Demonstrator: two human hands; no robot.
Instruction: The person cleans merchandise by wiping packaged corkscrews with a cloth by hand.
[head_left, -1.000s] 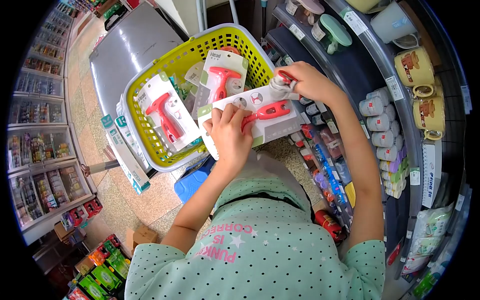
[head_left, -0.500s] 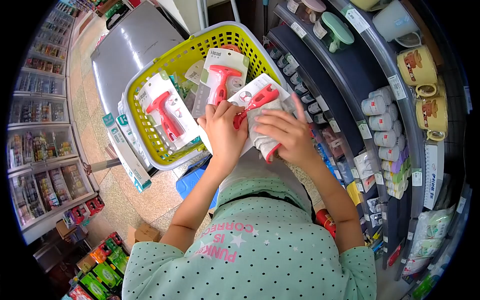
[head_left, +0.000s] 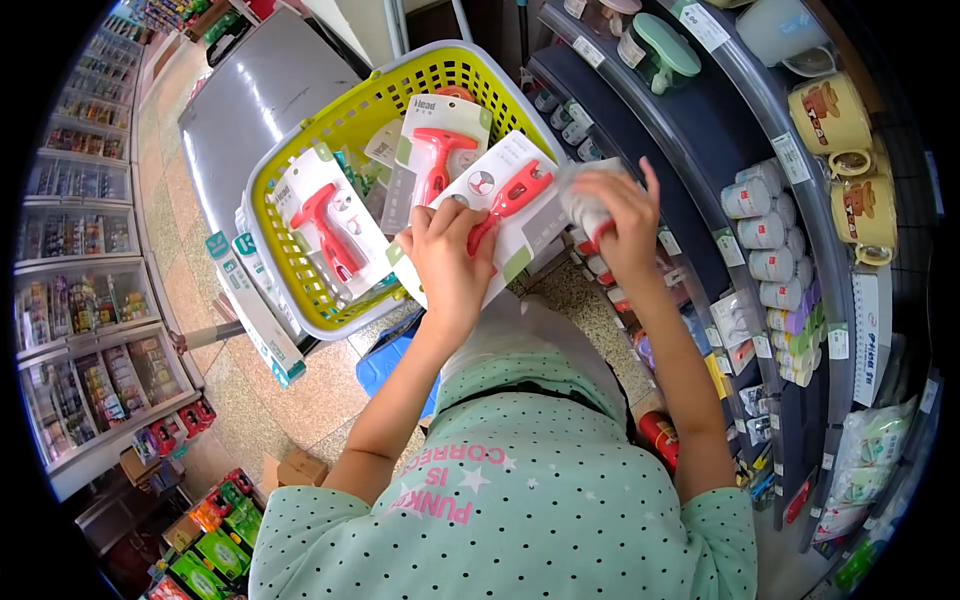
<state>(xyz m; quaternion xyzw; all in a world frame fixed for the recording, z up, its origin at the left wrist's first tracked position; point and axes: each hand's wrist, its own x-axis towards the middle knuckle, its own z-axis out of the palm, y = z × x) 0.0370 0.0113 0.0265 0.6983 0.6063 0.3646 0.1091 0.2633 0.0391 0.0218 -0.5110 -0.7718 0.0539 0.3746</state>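
Note:
My left hand [head_left: 450, 255] is closed on the edge of a white card pack [head_left: 535, 212] holding a red plastic tool [head_left: 520, 195] with a notched end; its exact kind I cannot tell. In my right hand [head_left: 625, 215] is a bunched grey cloth [head_left: 588, 200] with red edging, blurred by motion and apart from the pack. Beyond my left hand, a yellow-green basket [head_left: 345, 115] with a grey rim holds two more card packs with red T-shaped tools, one on the left [head_left: 322, 225] and one at the back [head_left: 440, 150].
The basket rests against a grey metal surface [head_left: 265, 85]. Long white-and-teal boxes [head_left: 250, 305] lean outside its left side. On my right stand shelves with cream mugs [head_left: 830, 112] and white rolls [head_left: 765, 230]. Drawers [head_left: 100, 375] line the far left, and a blue object [head_left: 385, 365] is below.
My right hand has moved right with the cloth, off the pack, uncovering more of the card. My left hand keeps its grip in nearly the same place.

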